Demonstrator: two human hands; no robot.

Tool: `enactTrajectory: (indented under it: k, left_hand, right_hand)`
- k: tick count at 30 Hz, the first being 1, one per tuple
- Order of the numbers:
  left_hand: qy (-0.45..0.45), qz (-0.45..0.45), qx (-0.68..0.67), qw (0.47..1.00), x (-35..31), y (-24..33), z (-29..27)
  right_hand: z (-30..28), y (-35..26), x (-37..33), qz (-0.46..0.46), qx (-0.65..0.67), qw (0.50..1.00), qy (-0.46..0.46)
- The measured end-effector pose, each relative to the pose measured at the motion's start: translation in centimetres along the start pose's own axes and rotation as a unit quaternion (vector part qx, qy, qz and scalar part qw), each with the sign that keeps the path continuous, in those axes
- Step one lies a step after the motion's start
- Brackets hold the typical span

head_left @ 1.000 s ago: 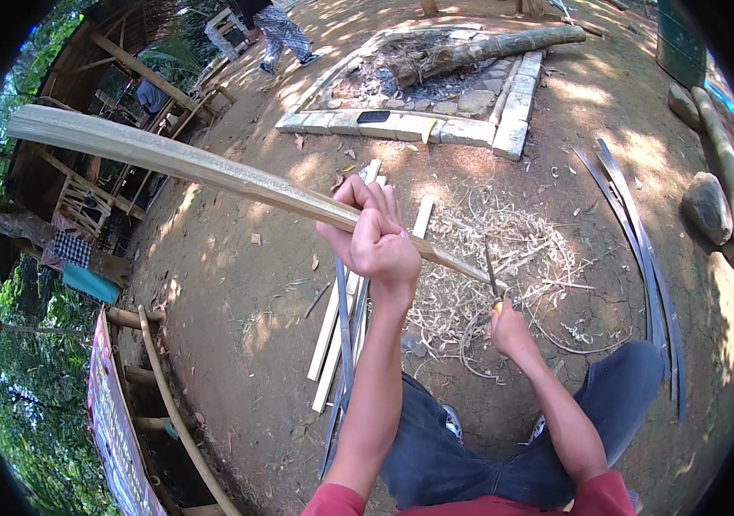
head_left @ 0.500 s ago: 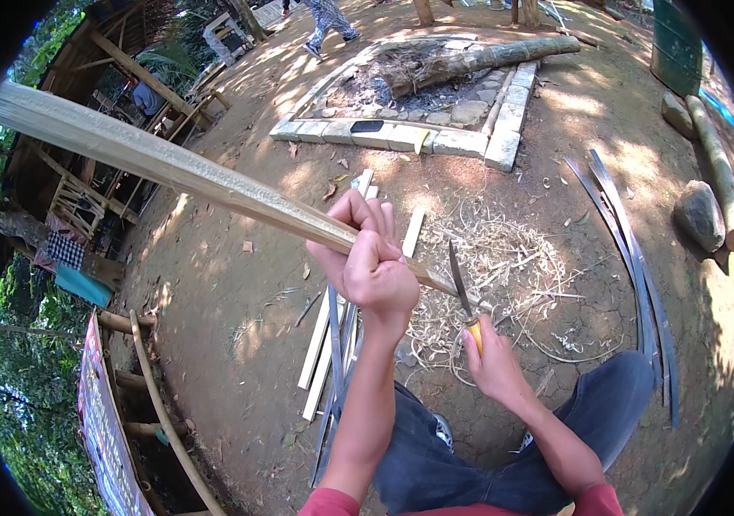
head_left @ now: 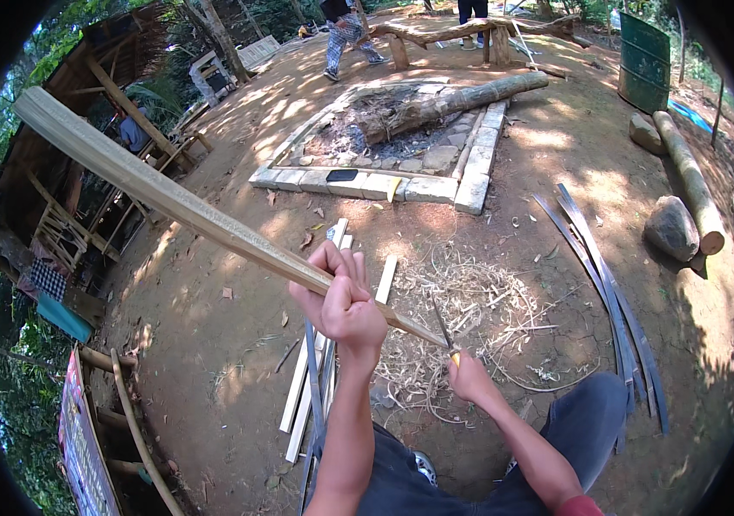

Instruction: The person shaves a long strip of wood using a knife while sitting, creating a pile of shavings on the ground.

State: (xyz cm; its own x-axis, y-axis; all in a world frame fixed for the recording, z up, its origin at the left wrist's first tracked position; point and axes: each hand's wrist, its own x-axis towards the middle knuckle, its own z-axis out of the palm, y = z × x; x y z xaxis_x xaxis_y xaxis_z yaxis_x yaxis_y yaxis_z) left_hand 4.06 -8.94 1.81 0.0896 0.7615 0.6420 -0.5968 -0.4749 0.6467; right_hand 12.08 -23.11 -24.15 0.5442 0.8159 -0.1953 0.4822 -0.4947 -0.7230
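My left hand is closed round a long, pale wooden stick, which slants from the upper left down to its thinner end near my right hand. In my right hand I grip a knife by its yellowish handle. Its narrow dark blade points up and away, at the stick's thin end. Whether the edge touches the wood, I cannot tell. Curly wood shavings lie heaped on the ground beyond and below the knife.
Pale wooden strips lie by my left leg. Long dark strips lie at the right, near a rock and a log. Ahead is a stone-edged fire pit with a phone on its rim. A person walks behind it.
My view has tilted upward, so the fire pit and more background show. The knife blade now looks thinner and sits nearer the stick's tip. Both hands keep their hold.
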Motion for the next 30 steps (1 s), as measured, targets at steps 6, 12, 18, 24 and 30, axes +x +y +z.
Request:
enactTrajectory:
  k: [6, 12, 18, 24, 30]
  left_hand:
    - [0.01, 0.02, 0.036, 0.999, 0.2, -0.3, 0.5]
    - [0.001, -0.007, 0.015, 1.0, 0.0, 1.1, -0.3]
    - [-0.025, -0.023, -0.008, 0.999, -0.8, 1.1, 1.1]
    - [-0.033, -0.064, -0.014, 0.997, 0.4, 1.4, -1.1]
    - [-0.148, -0.184, -0.123, 0.964, 2.0, 1.7, -3.5]
  right_hand:
    - [-6.0, -8.8, -5.1, -0.066, 0.088, 0.994, -0.002]
    - [-1.1, -5.2, -3.9, -0.064, 0.034, 0.997, 0.025]
    - [3.7, 7.2, -0.8, 0.191, -0.063, 0.976, -0.085]
    - [-3.0, -1.7, -1.5, 0.075, 0.055, 0.996, 0.013]
    - [-4.7, -0.3, -1.8, 0.049, 0.051, 0.995, 0.072]
